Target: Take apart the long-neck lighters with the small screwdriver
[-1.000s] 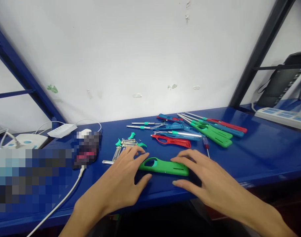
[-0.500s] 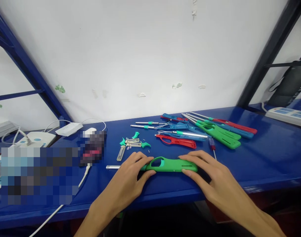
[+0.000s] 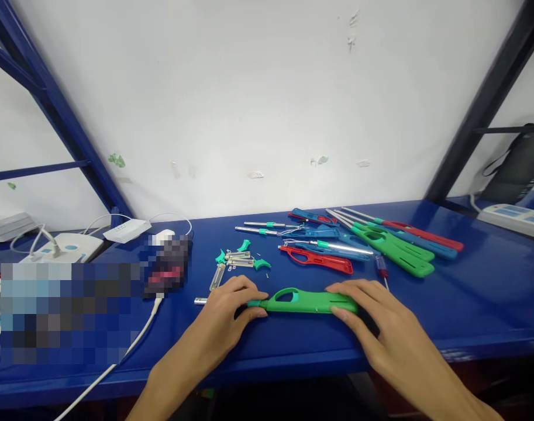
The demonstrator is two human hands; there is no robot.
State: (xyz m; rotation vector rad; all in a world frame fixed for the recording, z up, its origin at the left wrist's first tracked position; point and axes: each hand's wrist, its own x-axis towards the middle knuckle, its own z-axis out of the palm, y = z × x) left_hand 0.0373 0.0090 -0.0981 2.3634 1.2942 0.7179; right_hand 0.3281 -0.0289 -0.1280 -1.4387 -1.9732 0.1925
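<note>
A green long-nosed gas lighter (image 3: 313,302) lies crosswise near the front edge of the blue table, its metal tip pointing left. My left hand (image 3: 231,307) is closed round the lighter's neck, by the turquoise collar. At the handle's right end, my right hand (image 3: 376,310) pinches the green body between thumb and fingers. Just beyond are turquoise triggers (image 3: 262,264) and clear fuel tanks (image 3: 217,276). Behind the lighter lies a red handle shell (image 3: 317,259), with metal lighter tubes (image 3: 255,231) and blue shells near it.
Several assembled lighters (image 3: 393,251) in green, blue and red lie at the back right. A screwdriver (image 3: 381,266) rests beside them. Toward the left are a white cable (image 3: 135,345), a power strip (image 3: 76,248) and a pixelated patch. Another power strip (image 3: 519,219) sits far right.
My left hand has slid a little left along the lighter's neck, uncovering more of the turquoise collar. My right hand stays on the handle end. The view has shifted slightly.
</note>
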